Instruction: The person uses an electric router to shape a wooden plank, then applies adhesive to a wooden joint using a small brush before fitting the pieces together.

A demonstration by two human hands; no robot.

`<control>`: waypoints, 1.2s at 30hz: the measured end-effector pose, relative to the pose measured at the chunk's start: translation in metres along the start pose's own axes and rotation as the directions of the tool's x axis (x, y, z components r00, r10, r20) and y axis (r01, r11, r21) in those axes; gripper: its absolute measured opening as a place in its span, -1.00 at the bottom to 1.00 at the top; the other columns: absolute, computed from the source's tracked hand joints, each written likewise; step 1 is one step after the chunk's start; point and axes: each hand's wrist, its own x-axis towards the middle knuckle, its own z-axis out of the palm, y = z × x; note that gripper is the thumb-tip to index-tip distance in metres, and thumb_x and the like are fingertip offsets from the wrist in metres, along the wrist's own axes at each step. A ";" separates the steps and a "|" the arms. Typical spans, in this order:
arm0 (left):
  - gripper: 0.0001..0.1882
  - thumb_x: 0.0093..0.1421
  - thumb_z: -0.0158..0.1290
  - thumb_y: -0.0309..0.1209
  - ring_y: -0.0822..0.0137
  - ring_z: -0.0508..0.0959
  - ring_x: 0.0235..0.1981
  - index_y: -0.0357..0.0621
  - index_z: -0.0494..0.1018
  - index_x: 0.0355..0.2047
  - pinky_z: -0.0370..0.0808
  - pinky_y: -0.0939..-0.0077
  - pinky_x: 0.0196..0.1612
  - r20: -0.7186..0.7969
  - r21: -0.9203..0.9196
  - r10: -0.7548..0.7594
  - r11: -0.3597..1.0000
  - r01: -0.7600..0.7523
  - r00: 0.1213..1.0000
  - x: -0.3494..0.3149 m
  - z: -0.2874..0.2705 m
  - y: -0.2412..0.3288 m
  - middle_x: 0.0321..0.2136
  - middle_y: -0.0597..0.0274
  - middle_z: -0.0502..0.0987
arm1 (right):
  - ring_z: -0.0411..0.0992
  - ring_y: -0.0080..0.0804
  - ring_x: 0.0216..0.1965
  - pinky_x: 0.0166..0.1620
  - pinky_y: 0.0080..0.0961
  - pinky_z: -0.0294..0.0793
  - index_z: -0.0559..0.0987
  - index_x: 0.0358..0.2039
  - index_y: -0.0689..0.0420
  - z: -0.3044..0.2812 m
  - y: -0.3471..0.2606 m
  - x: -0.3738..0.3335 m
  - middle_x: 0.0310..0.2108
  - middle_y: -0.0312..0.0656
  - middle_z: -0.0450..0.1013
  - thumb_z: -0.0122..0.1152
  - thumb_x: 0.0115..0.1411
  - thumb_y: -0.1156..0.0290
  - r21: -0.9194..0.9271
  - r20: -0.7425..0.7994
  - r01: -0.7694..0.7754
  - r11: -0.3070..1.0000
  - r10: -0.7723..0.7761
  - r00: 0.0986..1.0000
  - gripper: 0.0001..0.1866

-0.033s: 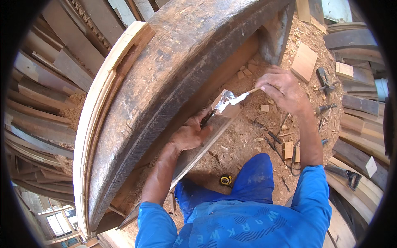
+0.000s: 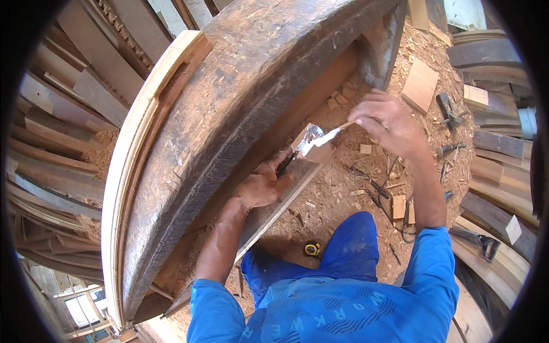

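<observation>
My left hand (image 2: 264, 186) is closed on a dark-handled tool (image 2: 286, 163), whose far end meets a shiny, crumpled-looking piece (image 2: 312, 132) smeared with white paste. I cannot make out whether that piece is a blade or a wrapper. In my right hand (image 2: 389, 123), thumb and fingers pinch a thin wooden stick (image 2: 346, 125). White paste (image 2: 325, 139) coats the stick's tip and touches the smeared piece. Below lies a long wooden board (image 2: 274, 214), and my left hand is close over it.
A large curved wooden form (image 2: 229, 91) rises on the left, with a pale laminated strip (image 2: 128, 166) along its outer side. Wood shavings, blocks, a clamp (image 2: 449, 111) and a yellow tape measure (image 2: 312, 248) lie on the ground. Stacked curved planks (image 2: 503, 154) line the right.
My right hand has shifted slightly left, bringing the stick and its pasted tip a little further over the smeared piece. The left hand stays nearly still.
</observation>
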 end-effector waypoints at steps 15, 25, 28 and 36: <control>-0.37 0.17 0.10 -0.41 0.13 0.43 0.18 -0.34 0.26 0.25 0.27 0.34 0.27 0.010 0.081 -0.004 0.997 0.003 1.000 0.001 -0.005 0.007 0.11 -0.20 0.45 | 0.47 0.02 -0.21 -0.11 -0.18 0.49 0.58 -0.35 0.24 0.015 0.010 0.011 -0.36 -0.02 0.53 0.16 0.07 0.62 0.023 -0.113 0.097 0.995 -0.094 0.989 -0.88; -0.43 0.18 0.07 -0.45 0.13 0.42 0.17 -0.34 0.30 0.20 0.28 0.30 0.25 0.087 -0.025 -0.048 0.998 0.051 0.995 0.003 -0.007 0.004 0.10 -0.16 0.45 | 0.47 0.06 -0.28 -0.12 -0.11 0.45 0.58 -0.36 0.17 0.023 -0.021 0.008 -0.44 0.00 0.48 0.17 0.05 0.54 0.007 0.031 0.063 0.998 -0.063 0.998 -0.88; -0.45 0.18 0.07 -0.46 0.14 0.43 0.15 -0.32 0.32 0.20 0.29 0.30 0.23 0.122 -0.118 -0.034 0.992 0.048 0.992 0.005 -0.011 0.015 0.09 -0.14 0.46 | 0.46 0.03 -0.31 -0.14 -0.10 0.45 0.59 -0.36 0.15 0.026 -0.024 0.009 -0.47 -0.01 0.46 0.16 0.05 0.55 -0.013 -0.026 0.185 0.983 -0.185 0.982 -0.88; -0.38 0.22 0.03 -0.34 0.08 0.38 0.21 -0.17 0.25 0.29 0.23 0.28 0.28 0.062 -0.091 0.070 0.994 -0.064 0.996 -0.001 -0.013 0.026 0.15 -0.21 0.40 | 0.46 -0.17 -0.38 -0.25 -0.29 0.45 0.61 -0.35 0.18 -0.002 -0.025 0.015 -0.44 -0.14 0.53 0.18 0.12 0.56 0.036 -0.127 -0.025 0.999 0.030 0.991 -0.91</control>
